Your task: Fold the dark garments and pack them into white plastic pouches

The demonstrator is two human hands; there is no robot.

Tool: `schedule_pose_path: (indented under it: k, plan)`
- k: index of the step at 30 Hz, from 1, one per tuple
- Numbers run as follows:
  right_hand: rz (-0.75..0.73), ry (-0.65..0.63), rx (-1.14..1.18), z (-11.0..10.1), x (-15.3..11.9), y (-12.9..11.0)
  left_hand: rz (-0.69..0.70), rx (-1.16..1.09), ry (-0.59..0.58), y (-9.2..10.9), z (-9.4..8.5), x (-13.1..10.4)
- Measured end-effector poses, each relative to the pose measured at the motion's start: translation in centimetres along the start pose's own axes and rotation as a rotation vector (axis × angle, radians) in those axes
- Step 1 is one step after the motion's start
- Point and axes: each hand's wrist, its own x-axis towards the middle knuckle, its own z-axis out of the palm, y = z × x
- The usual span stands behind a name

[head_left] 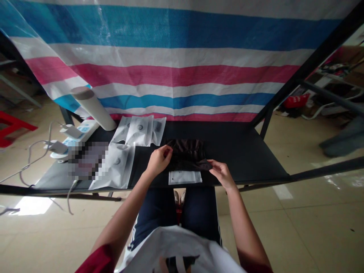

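A dark, gathered cloth [187,153] lies on the black tabletop [233,148] in front of me. At its left edge my left hand [160,159] pinches the fabric between thumb and fingers. My right hand [220,171] grips the lower right corner of the same cloth, which is lifted a little there. Partly under the cloth's near side is a flat, pale plastic bag [185,178] with small dark print at its top.
Several frosted zip bags [140,129] lie to the left, one nearer [118,167]. Beyond are a white bottle [95,110], a power strip [85,131] with chargers and cables, and a blurred-out flat object [88,161]. A striped sheet [176,76] hangs behind.
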Motion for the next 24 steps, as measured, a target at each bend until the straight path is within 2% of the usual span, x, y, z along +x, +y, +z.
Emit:
schedule_pose_path:
  k: [3,8,11,14,16,18,21,23,24]
  plan:
    - [0.005,0.002,0.014,0.0,-0.3,0.5,-0.017,0.088,-0.039,0.7,0.4,-0.9]
    - [-0.01,0.007,0.021,0.3,-0.3,0.4,-0.077,0.232,-0.108,2.6,3.0,-1.4]
    - [-0.033,0.009,-0.043,-0.1,-0.6,0.1,-0.09,0.178,-0.1,2.2,3.0,-0.7]
    - [-0.081,0.048,-0.16,-0.6,-1.3,0.1,-0.165,-0.07,-0.035,-0.1,1.0,0.7]
    - [-0.124,0.056,-0.248,-0.9,-2.1,0.3,-0.283,-0.25,0.022,-2.3,-1.0,1.9]
    - [-0.148,0.033,-0.334,-1.1,-2.9,0.6,-0.385,-0.32,0.083,-4.7,-2.9,2.8]
    - [-0.163,-0.053,-0.413,-1.4,-4.2,1.0,-0.441,-0.214,0.082,-7.3,-5.1,3.4]
    - [-0.179,-0.068,-0.412,-1.5,-4.7,1.1,-0.42,-0.078,0.086,-8.0,-6.1,3.1]
    - [-0.186,-0.047,-0.4,-1.5,-4.8,1.1,-0.389,0.009,0.126,-7.9,-6.4,2.8]
